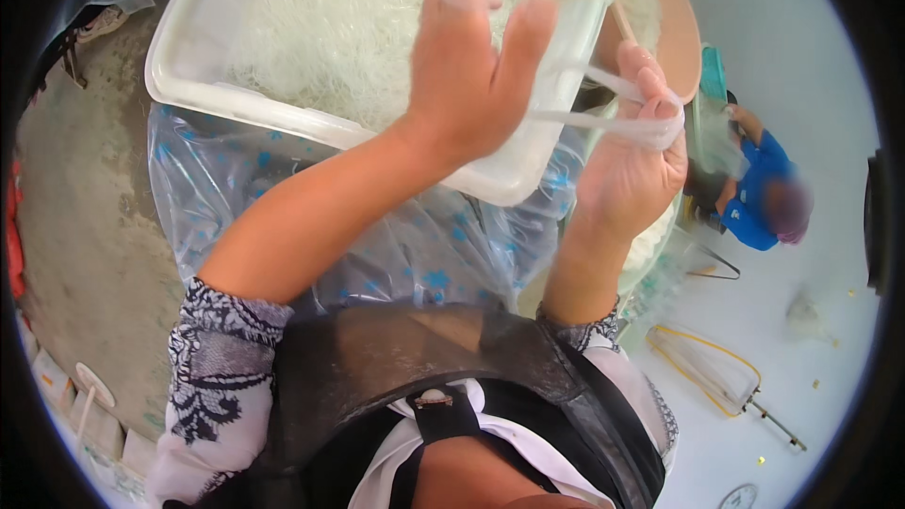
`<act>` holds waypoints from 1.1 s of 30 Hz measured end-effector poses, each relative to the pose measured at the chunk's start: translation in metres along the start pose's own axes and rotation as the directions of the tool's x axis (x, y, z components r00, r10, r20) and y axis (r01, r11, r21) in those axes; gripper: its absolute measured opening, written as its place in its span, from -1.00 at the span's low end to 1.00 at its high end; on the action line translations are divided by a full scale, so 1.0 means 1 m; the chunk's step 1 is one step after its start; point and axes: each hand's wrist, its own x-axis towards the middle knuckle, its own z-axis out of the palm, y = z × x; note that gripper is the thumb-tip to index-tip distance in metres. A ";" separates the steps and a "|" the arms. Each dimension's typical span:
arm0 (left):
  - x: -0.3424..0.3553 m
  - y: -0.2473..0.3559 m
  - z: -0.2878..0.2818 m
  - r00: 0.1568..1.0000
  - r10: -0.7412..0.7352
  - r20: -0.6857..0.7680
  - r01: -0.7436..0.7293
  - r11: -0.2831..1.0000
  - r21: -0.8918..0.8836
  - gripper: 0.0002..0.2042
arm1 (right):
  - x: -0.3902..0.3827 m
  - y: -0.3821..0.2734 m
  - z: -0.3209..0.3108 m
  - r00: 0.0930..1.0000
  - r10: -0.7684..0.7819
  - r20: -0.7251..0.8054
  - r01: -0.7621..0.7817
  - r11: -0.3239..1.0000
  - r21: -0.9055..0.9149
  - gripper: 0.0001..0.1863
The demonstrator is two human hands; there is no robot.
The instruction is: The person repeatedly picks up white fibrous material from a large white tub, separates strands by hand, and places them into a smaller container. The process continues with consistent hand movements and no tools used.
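We hold a pale strand (603,123) between our hands, over the near right corner of a white tub (509,181). It is whitish, smooth and slightly see-through, narrow where it crosses the gap and bunched into a thicker band at our right hand (636,155). That hand is turned palm up, its fingers partly curled, with the band looped around them and held in their bend. Our left hand (467,85) is above the tub, the thumb well apart from the fingers; motion blurs the fingertips, and we cannot tell whether they have hold of the strand or how firmly.

In the tub lies a loose, tangled mass of fine strands (320,47), glossy and whitish with a faint green cast. Beside it, a peach-coloured basin (683,24) holds more pale material. Under the tub we see a clear plastic sheet (434,278) printed with blue flowers.

As for markings, a small pale mark shows on the blue top (759,188) of a co-worker at our right, too small to make out. A round dial (739,498) at the lower right edge bears fine marks, also too small to tell.
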 end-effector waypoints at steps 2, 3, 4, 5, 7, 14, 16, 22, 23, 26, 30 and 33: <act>-0.036 -0.030 0.007 0.837 0.472 0.276 -0.542 0.786 0.297 -0.83 | 0.005 -0.004 -0.002 0.987 0.010 -0.159 -0.048 0.971 -0.236 -0.75; -0.054 -0.024 0.020 0.869 0.336 0.364 -0.425 0.883 0.199 -0.83 | 0.003 -0.004 -0.005 0.991 0.038 -0.130 -0.076 0.950 -0.301 -0.75; -0.059 -0.017 0.041 0.935 0.284 0.214 -0.326 0.924 0.200 -0.84 | 0.003 -0.004 -0.010 0.993 0.065 -0.100 -0.097 0.928 -0.361 -0.75; -0.058 -0.015 0.047 0.947 0.233 0.220 -0.284 0.929 0.239 -0.82 | 0.003 -0.003 -0.012 0.993 0.095 -0.071 -0.116 0.901 -0.418 -0.76; -0.042 -0.011 0.048 0.913 0.134 0.386 -0.284 0.887 0.363 -0.76 | 0.000 -0.007 -0.012 0.997 0.072 -0.033 -0.079 0.846 -0.527 -0.78; 0.035 0.056 -0.008 0.384 -0.515 0.766 0.040 0.838 0.544 -0.67 | 0.014 0.001 -0.045 0.826 0.204 0.525 -0.232 0.973 -0.013 -0.29; 0.051 0.071 -0.023 0.422 -0.383 0.822 -0.253 0.821 0.512 -0.68 | 0.015 0.014 -0.011 0.731 0.193 0.654 -0.173 0.980 -0.096 -0.57; 0.075 0.102 -0.067 0.458 -0.419 0.784 -0.500 0.608 0.617 -0.71 | 0.010 0.104 0.051 0.223 0.552 0.804 -0.267 0.828 -0.494 -0.73; 0.077 0.103 -0.068 0.454 -0.416 0.788 -0.507 0.607 0.612 -0.71 | 0.001 0.126 0.044 0.172 0.632 0.756 -0.287 0.766 -0.575 -0.72; 0.079 0.102 -0.078 0.458 -0.429 0.778 -0.510 0.591 0.626 -0.73 | 0.005 0.149 0.022 0.066 0.747 0.662 -0.312 0.645 -0.698 -0.70; 0.080 0.092 -0.096 0.487 -0.423 0.765 -0.479 0.603 0.638 -0.75 | 0.050 0.091 -0.008 0.015 0.804 0.594 -0.220 0.582 -0.783 -0.67; 0.076 0.081 -0.101 0.496 -0.385 0.778 -0.462 0.642 0.612 -0.76 | 0.076 0.023 -0.046 -0.037 0.846 0.533 -0.242 0.510 -0.826 -0.68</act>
